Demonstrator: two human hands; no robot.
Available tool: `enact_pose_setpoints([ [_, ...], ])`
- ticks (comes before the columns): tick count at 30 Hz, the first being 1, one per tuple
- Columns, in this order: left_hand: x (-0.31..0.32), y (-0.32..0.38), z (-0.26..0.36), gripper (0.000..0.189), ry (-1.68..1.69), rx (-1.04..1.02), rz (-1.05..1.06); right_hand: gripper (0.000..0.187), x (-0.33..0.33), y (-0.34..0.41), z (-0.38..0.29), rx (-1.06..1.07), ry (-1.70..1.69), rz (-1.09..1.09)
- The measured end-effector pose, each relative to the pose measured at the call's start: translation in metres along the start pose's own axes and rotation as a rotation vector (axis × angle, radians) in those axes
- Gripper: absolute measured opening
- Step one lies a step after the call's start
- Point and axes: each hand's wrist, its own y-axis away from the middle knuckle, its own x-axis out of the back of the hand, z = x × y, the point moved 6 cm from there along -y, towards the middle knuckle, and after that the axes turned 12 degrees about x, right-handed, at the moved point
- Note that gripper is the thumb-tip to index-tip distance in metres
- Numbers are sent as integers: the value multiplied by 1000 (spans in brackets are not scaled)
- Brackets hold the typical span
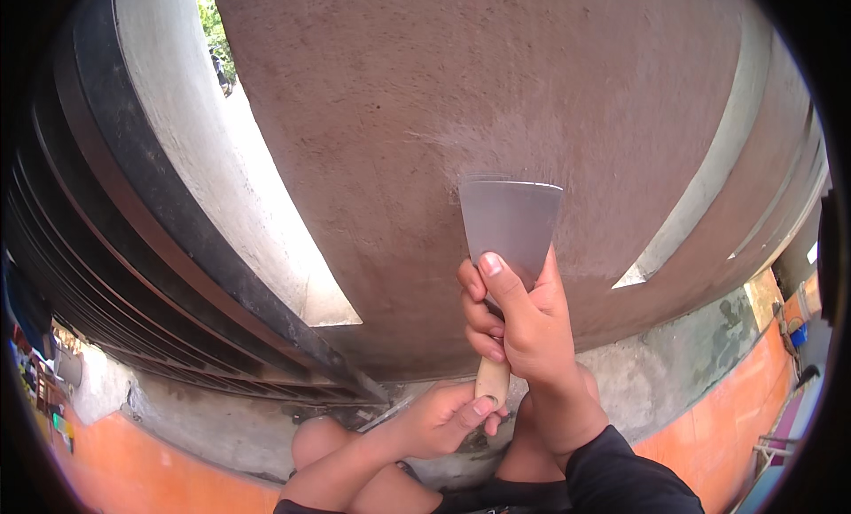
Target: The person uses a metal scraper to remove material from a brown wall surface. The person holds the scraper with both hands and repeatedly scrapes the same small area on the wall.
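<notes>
In front of a brown, rough-coated wall (372, 135), a wide putty knife points blade upward. Its flat metal blade (512, 218) flares toward a straight top edge, and a faint second edge shows just behind it. My right hand (532, 321) is wrapped around the upper handle and blade base, thumb flat on the metal. Below it, my left hand (449, 417) grips the butt of the pale wooden handle (492, 381), its thumb near the end. The wall behind the blade has a lighter, scuffed patch. Whether the blade touches the wall, I cannot tell.
Black metal slats with a thick frame (153, 148) rise on the left, beside a pale post (179, 102) and a sunlit gap. A pale vertical strip (705, 175) breaks the wall on the right. Below lie a grey concrete ledge (638, 374) and orange floor (705, 407). My bent knees are close beneath my hands.
</notes>
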Motion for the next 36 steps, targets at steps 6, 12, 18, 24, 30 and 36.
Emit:
enact_pose_setpoints([
  [6, -5, 4, -6, 43, 91, 31, 24, 24, -2, -2, -2, -8, 0, 16],
  [12, 2, 4, 9, 42, -80, -53, 29, 23, -7, -3, 1, -20, -49, -22],
  [18, -3, 0, -9, 35, -79, 36, -27, 25, -13, -15, 1, 24, -8, -77],
  [24, 20, -9, -25, 19, -402, 22, 97, 28, -9, 6, 19, -105, -111, -134],
  [30, 43, -15, -48, 19, -632, 56, 255, 45, -1, 10, 8, -116, -85, -226],
  [36, 47, -30, -82, 15, -663, 57, 286, 32, 3, 12, -4, -115, -101, -245],
])
